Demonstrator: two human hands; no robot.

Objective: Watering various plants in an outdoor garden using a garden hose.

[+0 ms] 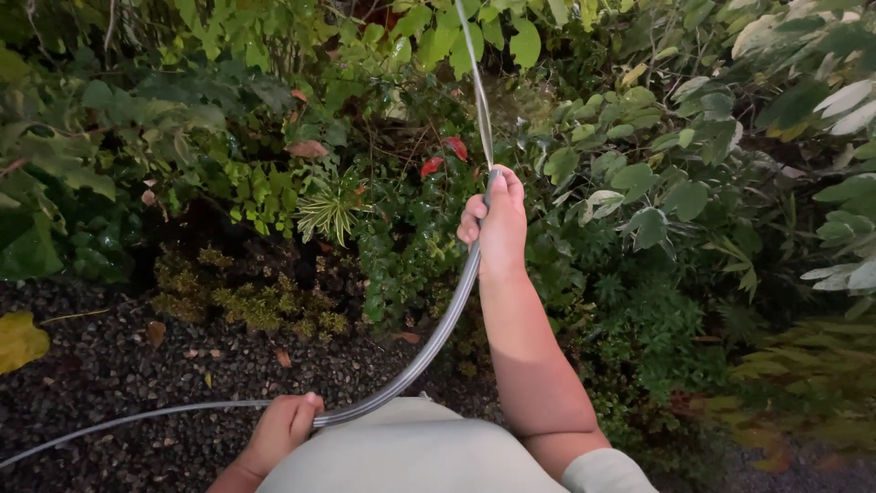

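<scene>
Hose (429, 342), grey and see-through, held in both hands, curving from the near left across dark gravel (109, 374) up to the far middle. Right hand (497, 224) stretched out ahead, fingers wrapped tight around the hose just below its tip, thumb pressed over the end. Thin stream of water (476, 82) shooting up and away from that tip into the leaves. Left hand (283, 424) low and near, by the pale shirt (411, 452), fingers closed around the hose where it bends. Wet green shrubs (401, 228) straight ahead, two red leaves (444, 153) just left of the right hand. Spiky striped plant (328, 210) further left, moss clumps (246, 306) at the gravel edge. Yellow leaf (18, 340) at the far left edge.
</scene>
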